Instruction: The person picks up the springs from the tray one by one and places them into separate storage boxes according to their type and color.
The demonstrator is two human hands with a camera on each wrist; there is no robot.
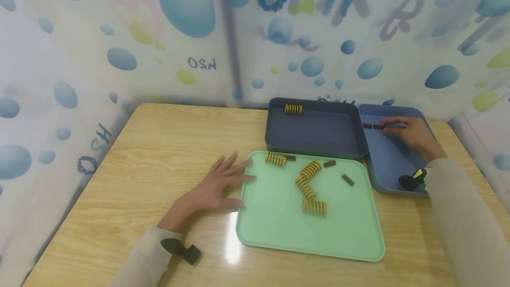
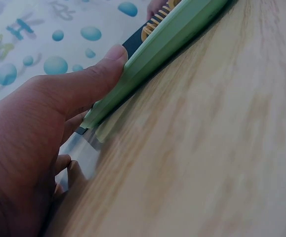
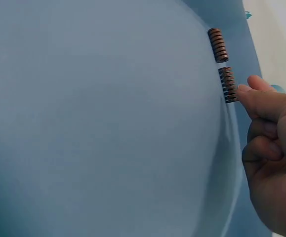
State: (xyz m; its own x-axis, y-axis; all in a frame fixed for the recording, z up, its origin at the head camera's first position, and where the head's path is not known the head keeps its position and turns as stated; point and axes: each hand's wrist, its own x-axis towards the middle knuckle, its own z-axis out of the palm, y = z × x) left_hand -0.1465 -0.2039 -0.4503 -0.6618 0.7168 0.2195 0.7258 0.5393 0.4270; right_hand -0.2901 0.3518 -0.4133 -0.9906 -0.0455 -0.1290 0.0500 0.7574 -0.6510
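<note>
My right hand (image 1: 414, 136) reaches into the blue tray (image 1: 392, 154) and pinches one end of a small dark coil spring (image 3: 227, 85) with thumb and forefinger. A second small dark spring (image 3: 218, 44) lies end to end with it along the tray's far side. My left hand (image 1: 215, 189), fingers spread, lies at the left edge of the light green tray (image 1: 275, 234); its thumb (image 2: 108, 61) is right at the rim. On the green tray lie several larger yellow springs (image 1: 314, 207) and three small dark springs (image 1: 348, 180).
Behind the green tray stands a dark grey tray (image 1: 318, 132) with one yellow spring (image 1: 293, 109) near its back left. All the trays stand close together on a wooden table (image 1: 159, 145). A patterned curtain (image 1: 255, 48) hangs along the table's back edge.
</note>
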